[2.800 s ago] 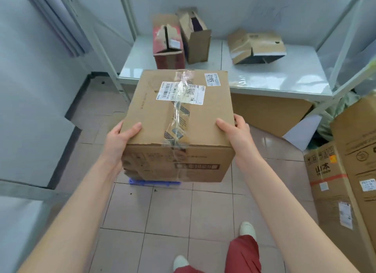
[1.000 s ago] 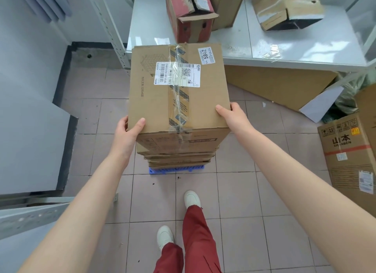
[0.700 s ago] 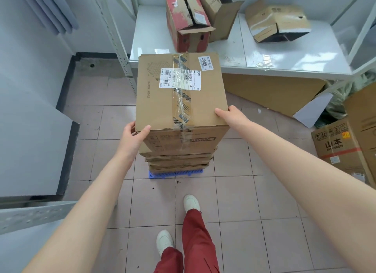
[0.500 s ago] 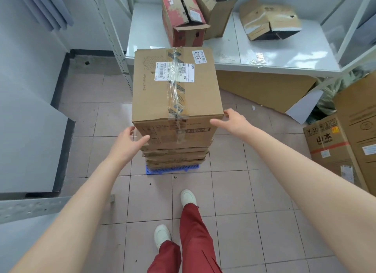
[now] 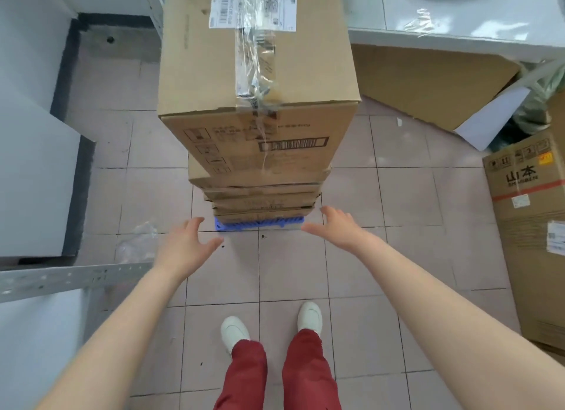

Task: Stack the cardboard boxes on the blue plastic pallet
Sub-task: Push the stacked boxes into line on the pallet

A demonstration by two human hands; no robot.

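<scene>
With the taped top box (image 5: 256, 51) resting on the stack of cardboard boxes (image 5: 260, 195) over the blue plastic pallet (image 5: 260, 225), both the left hand (image 5: 183, 246) and right hand (image 5: 337, 227) hang spread and empty, clear of the cardboard. I'd judge it wise to check that the top box sits square before fetching another, since it appears to overhang the lower ones.

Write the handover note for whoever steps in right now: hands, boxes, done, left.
Left hand and right hand: both open, empty, clear of the stack.
Top box: sits on the stacked cardboard boxes, which rest on the blue pallet.
Done: this box is placed.
Left: the printed box stands on the floor at right; stack it next if it belongs to the job.
</scene>
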